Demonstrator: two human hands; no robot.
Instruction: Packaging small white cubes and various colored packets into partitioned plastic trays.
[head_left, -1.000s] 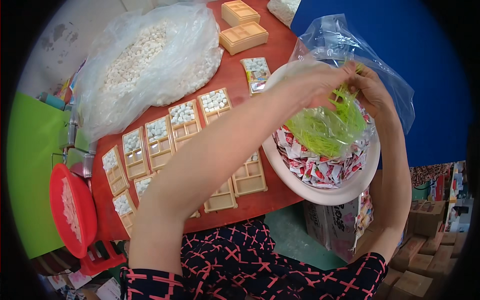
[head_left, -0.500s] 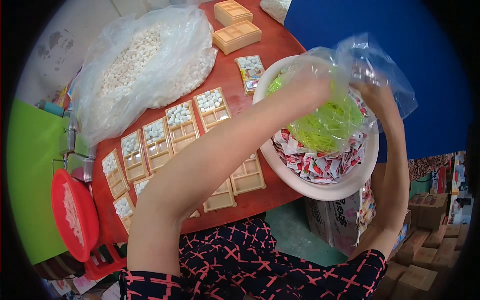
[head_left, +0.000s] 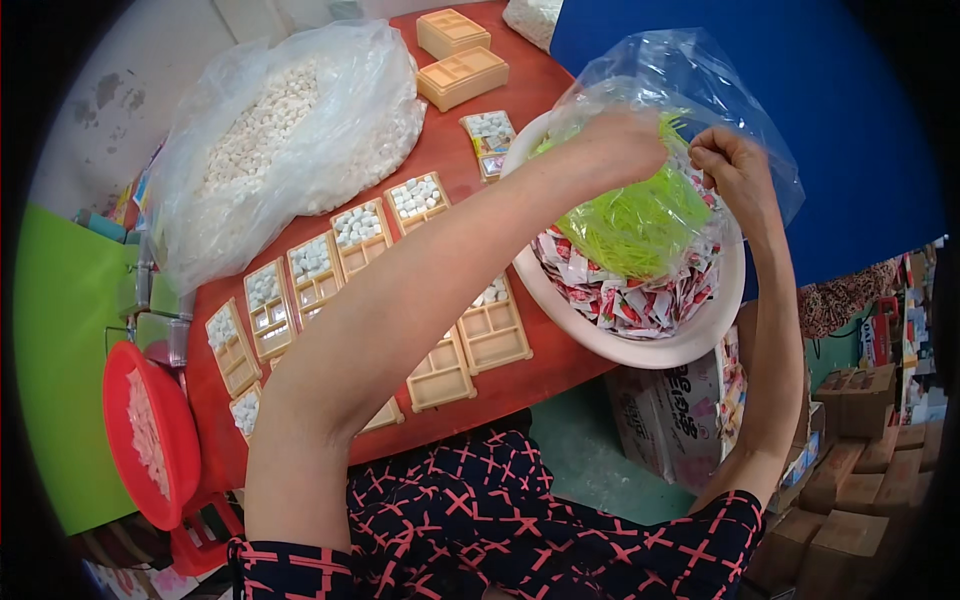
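Your right hand [head_left: 735, 172] presses its fingertips together, how your left hand [head_left: 630, 148] grips I can't tell, and the bag [head_left: 645, 85] over the basin [head_left: 665, 353] at right could spill shreds [head_left: 625, 238] if its edge slips!

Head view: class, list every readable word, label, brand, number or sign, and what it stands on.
White-pink carton: large print, not copied here.
Sachets in the bowl: too small to read.
Coloured packet in a tray: too small.
Clear bag of green strands: none visible.
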